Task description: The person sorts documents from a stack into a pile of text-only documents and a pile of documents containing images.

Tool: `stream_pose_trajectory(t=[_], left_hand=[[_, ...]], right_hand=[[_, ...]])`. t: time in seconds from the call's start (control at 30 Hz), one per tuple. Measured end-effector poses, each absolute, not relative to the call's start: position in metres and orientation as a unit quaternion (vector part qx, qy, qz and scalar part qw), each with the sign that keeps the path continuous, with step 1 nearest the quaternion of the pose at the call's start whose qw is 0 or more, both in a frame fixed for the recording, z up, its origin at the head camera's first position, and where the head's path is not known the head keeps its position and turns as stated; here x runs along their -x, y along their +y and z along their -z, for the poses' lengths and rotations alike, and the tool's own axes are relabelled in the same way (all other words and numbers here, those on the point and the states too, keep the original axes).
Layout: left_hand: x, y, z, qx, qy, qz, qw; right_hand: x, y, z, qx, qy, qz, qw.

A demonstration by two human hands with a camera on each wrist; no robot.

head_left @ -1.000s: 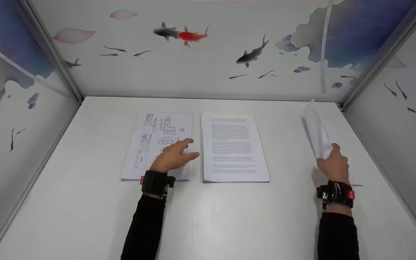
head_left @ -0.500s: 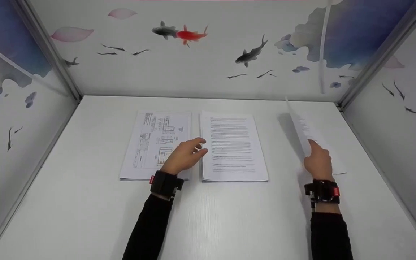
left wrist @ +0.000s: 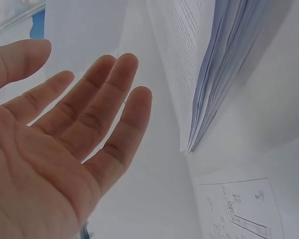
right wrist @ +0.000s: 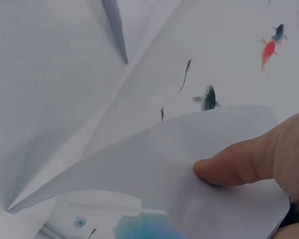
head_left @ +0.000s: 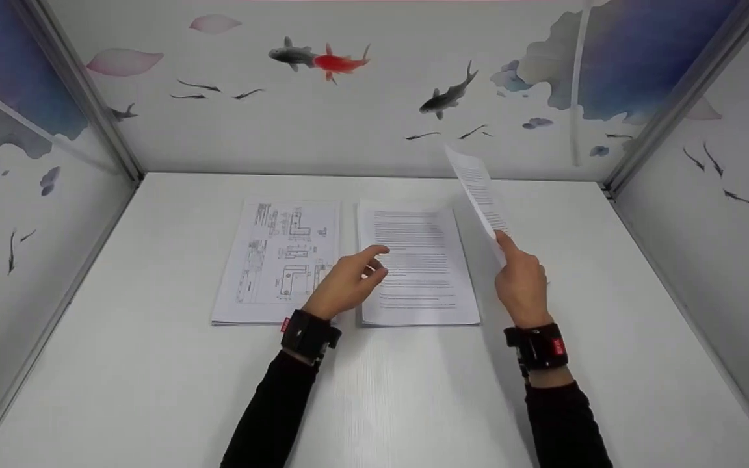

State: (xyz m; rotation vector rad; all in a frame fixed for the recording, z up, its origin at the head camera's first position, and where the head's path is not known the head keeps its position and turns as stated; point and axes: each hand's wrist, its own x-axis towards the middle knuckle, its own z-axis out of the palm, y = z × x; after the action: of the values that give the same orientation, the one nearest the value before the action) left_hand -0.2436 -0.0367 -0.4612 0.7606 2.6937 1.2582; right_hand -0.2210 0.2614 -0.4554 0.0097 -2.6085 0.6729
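Observation:
My right hand (head_left: 523, 286) pinches a printed sheet of paper (head_left: 478, 188), raised and tilted to the right of the middle stack. In the right wrist view the thumb (right wrist: 234, 162) presses on the sheet's blank, slightly bowed side (right wrist: 154, 144). My left hand (head_left: 348, 279) hangs over the gap between two paper stacks, its fingertips overlapping the left edge of the text stack (head_left: 417, 273) in the head view. The left wrist view shows this hand (left wrist: 74, 129) holding nothing, palm visible, fingers loosely extended. To the left lies a stack of technical drawings (head_left: 264, 260), partly covered by the left hand.
Both stacks lie side by side on a white table (head_left: 374, 390). A back wall (head_left: 348, 117) painted with fish rises behind the table, and side walls (head_left: 706, 195) stand left and right.
My right hand has lifted the sheet off the right side of the table and carried it left toward the text stack. My left hand has shifted slightly right.

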Motion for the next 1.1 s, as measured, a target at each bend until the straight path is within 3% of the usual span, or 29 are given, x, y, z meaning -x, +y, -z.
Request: stream_pose_trajectory(t=[0.57,0.83,0.97,1.1], left_hand=[[0.239,-0.02,0.46,-0.319,0.844,-0.431,0.013],[0.244,-0.017,0.462,-0.293,0.84,-0.456,0.0],[0.246,-0.021,0.46,-0.279,0.827,-0.488,-0.002],[0.247,-0.025,0.457,-0.26,0.807,-0.53,0.012]], right_hand=[[0.199,0.175,0.473,-0.13,-0.936,-0.197,0.263],[0.191,0.154,0.476,-0.155,-0.929,-0.176,0.287],[0.194,0.155,0.476,-0.175,-0.926,-0.196,0.271],[0.201,0.163,0.474,-0.167,-0.928,-0.26,0.206]])
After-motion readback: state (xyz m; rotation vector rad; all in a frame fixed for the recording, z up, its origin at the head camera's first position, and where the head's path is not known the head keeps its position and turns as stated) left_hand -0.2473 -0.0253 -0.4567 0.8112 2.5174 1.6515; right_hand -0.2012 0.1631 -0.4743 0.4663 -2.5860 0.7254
